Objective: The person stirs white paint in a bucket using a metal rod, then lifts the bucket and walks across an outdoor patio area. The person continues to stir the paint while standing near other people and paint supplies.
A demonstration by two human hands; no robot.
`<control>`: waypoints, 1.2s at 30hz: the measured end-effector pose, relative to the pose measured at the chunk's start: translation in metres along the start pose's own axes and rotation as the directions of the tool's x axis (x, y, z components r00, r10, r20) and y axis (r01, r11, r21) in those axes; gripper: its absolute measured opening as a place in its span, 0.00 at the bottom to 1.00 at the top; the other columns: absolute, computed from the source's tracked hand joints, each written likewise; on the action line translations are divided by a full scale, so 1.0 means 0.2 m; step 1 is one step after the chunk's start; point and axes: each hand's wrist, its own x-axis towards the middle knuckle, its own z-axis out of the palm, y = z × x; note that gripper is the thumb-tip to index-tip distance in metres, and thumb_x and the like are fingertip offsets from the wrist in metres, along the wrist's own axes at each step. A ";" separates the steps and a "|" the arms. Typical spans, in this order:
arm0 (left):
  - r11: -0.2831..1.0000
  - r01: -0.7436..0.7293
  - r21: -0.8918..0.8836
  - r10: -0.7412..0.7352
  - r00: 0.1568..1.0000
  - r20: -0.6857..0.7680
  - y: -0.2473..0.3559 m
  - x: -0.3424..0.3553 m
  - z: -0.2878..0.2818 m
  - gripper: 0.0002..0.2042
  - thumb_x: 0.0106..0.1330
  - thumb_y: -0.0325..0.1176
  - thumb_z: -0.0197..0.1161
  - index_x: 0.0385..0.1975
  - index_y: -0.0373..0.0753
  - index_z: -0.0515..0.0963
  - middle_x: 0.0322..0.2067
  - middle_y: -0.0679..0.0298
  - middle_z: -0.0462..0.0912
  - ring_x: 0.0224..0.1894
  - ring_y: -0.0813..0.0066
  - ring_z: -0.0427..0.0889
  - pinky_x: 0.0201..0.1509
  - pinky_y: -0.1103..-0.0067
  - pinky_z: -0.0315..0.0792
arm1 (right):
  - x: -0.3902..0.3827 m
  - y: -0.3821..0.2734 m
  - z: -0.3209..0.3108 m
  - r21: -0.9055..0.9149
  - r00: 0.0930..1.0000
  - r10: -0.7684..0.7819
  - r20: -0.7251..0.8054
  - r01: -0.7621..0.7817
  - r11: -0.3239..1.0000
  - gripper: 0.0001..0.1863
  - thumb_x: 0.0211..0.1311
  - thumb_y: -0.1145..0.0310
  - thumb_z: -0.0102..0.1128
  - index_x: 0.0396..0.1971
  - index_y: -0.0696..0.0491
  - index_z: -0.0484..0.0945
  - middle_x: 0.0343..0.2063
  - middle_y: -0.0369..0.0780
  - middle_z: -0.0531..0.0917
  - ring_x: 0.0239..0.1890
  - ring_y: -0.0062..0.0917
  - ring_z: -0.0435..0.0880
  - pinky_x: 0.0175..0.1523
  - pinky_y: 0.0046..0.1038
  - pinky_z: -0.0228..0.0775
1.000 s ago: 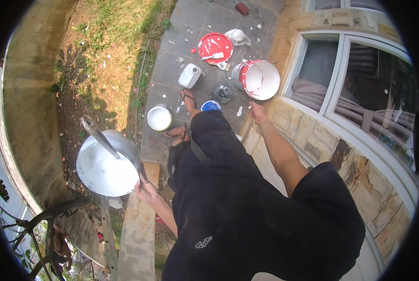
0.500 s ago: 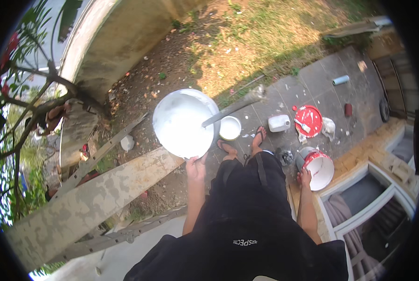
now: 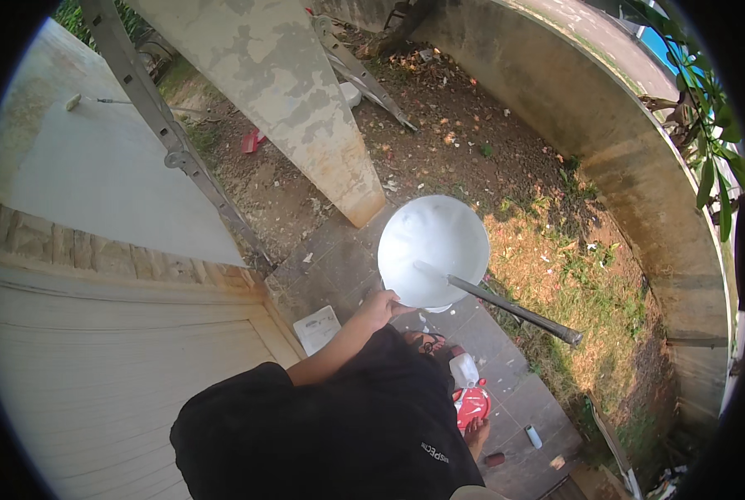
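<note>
Mid-frame, I see a round white plastic bucket, up-right of L hand, which pinches its lower-left rim; long dark-grey stick's axis runs bucket-to-lower-right. R hand, low, right of ctr, is farther; can't tell its grip.

Left-hand fingers as reference: mottled plank, up-left; metal ladder, farther left; concrete wall, far up-right; grass, right; light-blue cylinder, lower right.
</note>
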 end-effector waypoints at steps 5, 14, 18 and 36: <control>0.998 -0.033 -0.045 0.018 0.956 -0.293 0.10 -0.02 -0.30 0.21 0.61 0.22 0.52 0.54 0.19 0.68 0.54 0.43 0.75 0.57 0.47 0.78 0.61 0.56 0.78 | -0.08 -0.18 0.39 -0.166 0.999 0.001 0.049 0.007 0.986 0.33 0.72 0.51 0.44 0.70 0.56 0.55 0.70 0.48 0.63 0.72 0.36 0.62 0.72 0.37 0.55; 0.998 0.059 0.005 -0.051 0.896 -0.441 0.49 -0.15 -0.51 0.24 0.58 0.25 0.54 0.56 0.22 0.66 0.51 0.43 0.77 0.49 0.49 0.84 0.45 0.65 0.82 | 0.24 -0.07 0.89 -0.542 0.937 0.179 0.299 0.012 0.840 0.36 0.73 0.50 0.45 0.69 0.61 0.55 0.66 0.49 0.68 0.69 0.36 0.66 0.68 0.36 0.61; 0.995 -0.068 0.074 0.091 0.923 -0.373 0.64 -0.15 -0.45 0.33 0.58 0.30 0.53 0.65 0.28 0.54 0.51 0.44 0.78 0.49 0.50 0.86 0.25 0.71 0.74 | 0.38 0.02 1.01 -0.637 0.889 0.119 0.441 0.217 0.739 0.36 0.72 0.50 0.48 0.69 0.60 0.56 0.63 0.49 0.70 0.65 0.38 0.69 0.66 0.36 0.62; 0.983 0.107 0.146 -0.093 0.990 -0.103 1.09 0.71 -0.03 0.33 0.57 0.20 0.48 0.67 0.28 0.52 0.58 0.42 0.69 0.55 0.45 0.79 0.54 0.59 0.83 | -1.02 -0.84 3.02 0.359 0.436 -0.709 0.554 0.643 0.676 0.33 0.70 0.51 0.54 0.68 0.53 0.61 0.46 0.40 0.75 0.49 0.28 0.73 0.67 0.38 0.59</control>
